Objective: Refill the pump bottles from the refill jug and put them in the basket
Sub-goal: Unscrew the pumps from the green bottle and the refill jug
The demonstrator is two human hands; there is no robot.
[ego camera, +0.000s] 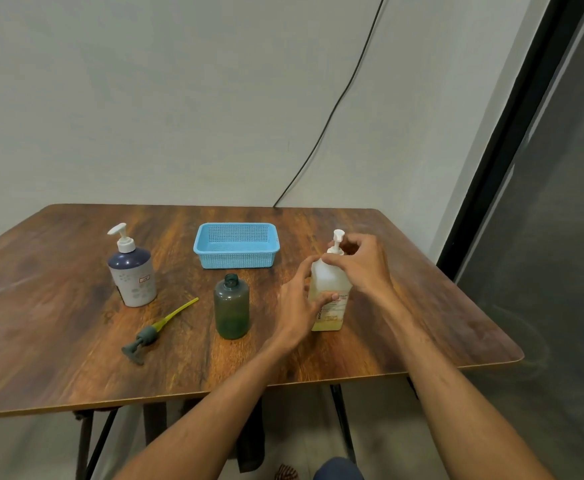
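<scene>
Left hand [299,306] wraps thumb and fingers round the clear bottle [330,289] of yellowish liquid on the table's [422,323] right side. The right hand [361,268] curls its fingers about the white pump [338,237] at the neck. An uncapped green bottle [231,306] stands just left, and the blue basket [236,244] sits behind.

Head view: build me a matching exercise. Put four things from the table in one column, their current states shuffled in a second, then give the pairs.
Things
1. blue basket
2. green bottle
3. loose pump
4. clear bottle

States
A. lying on its side on the table
B. held by the left hand and the right hand
C. upright, neck open, no pump
D. holds nothing

Pairs: 1-D, 2-C, 3-A, 4-B
</scene>
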